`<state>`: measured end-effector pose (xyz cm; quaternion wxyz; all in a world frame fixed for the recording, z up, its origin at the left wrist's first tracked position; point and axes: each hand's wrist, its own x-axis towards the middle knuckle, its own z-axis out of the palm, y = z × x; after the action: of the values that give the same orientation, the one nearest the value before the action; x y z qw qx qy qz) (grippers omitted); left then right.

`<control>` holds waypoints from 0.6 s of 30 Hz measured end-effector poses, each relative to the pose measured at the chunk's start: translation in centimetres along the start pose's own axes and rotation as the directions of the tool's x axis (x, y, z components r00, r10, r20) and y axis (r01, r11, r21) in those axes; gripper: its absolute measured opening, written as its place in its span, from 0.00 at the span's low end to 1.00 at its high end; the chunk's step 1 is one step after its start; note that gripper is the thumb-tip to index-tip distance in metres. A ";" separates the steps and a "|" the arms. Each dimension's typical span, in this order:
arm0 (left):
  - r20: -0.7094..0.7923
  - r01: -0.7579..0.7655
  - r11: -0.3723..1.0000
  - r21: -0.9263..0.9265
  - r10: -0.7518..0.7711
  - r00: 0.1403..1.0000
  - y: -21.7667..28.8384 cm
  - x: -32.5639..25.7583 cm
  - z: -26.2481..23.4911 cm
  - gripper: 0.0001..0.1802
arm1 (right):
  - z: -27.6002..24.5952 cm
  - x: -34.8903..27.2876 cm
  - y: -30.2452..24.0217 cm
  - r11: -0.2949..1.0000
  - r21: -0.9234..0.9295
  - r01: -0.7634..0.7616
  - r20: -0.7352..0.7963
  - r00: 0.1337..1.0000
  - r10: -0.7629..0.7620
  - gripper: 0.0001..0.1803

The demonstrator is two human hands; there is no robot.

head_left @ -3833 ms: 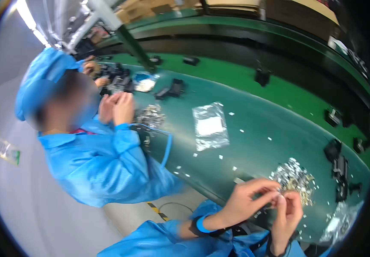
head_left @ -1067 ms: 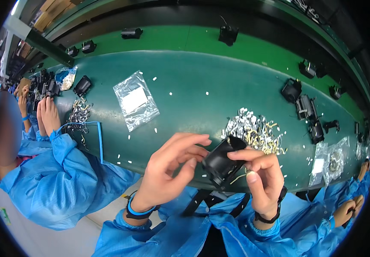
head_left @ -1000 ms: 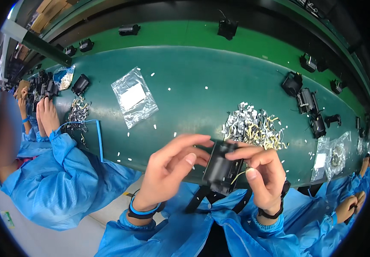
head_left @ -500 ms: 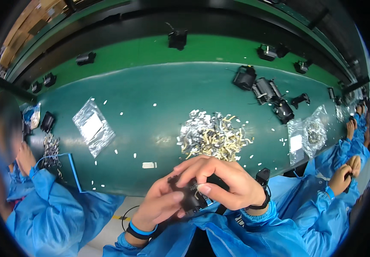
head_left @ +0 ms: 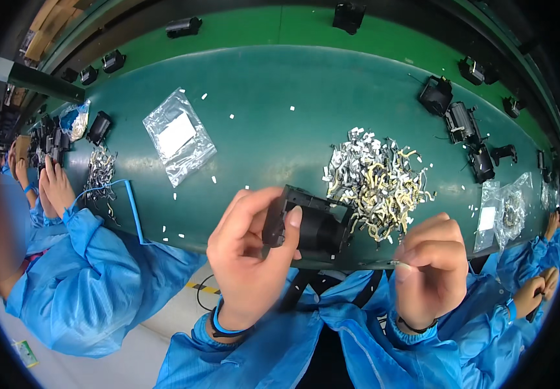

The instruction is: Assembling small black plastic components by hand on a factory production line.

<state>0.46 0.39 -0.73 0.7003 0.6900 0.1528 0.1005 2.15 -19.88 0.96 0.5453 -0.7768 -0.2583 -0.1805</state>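
Note:
My left hand (head_left: 244, 259) grips a black plastic housing (head_left: 322, 230) with a rounded body, held over the near edge of the bench. The thumb lies across its left end. To the right, apart from the housing, my right hand (head_left: 434, 259) pinches a small, thin, pale strip (head_left: 391, 262) between thumb and fingertips; its exact kind is too small to make out. Just beyond my hands lies a heap of small curly strips (head_left: 380, 181) in silver, yellow and black, with white bits among them.
A clear plastic bag (head_left: 179, 139) with a white label lies left of centre. Black housings (head_left: 463, 123) stand at the right, near more bags (head_left: 510, 211). Co-workers in blue smocks (head_left: 98, 285) sit on both sides. White scraps dot the green bench (head_left: 260, 84).
My hands have come apart. The right hand has moved right with the small strip, while the left keeps the black housing, now turned and raised into fuller view. The camera view has shifted.

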 end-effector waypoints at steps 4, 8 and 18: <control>0.061 -0.165 0.980 0.108 0.159 0.985 -0.4 -0.1 -0.6 0.17 | 0.9 -0.2 -0.1 0.998 -0.050 0.034 -0.033 0.999 -0.035 0.13; 0.104 -0.273 0.941 0.201 0.256 0.961 -0.6 -0.1 -0.8 0.18 | 1.4 -0.1 0.5 0.991 -0.105 0.086 -0.002 0.996 -0.087 0.14; 0.157 -0.390 0.869 0.303 0.358 0.920 -0.5 0.0 -0.7 0.16 | 2.4 0.1 1.6 0.979 -0.136 0.152 0.095 0.986 -0.140 0.17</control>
<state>0.13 1.04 -1.20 0.5491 0.8174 -0.0030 0.1742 3.16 -18.07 -1.00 0.4621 -0.7997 -0.3239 -0.2048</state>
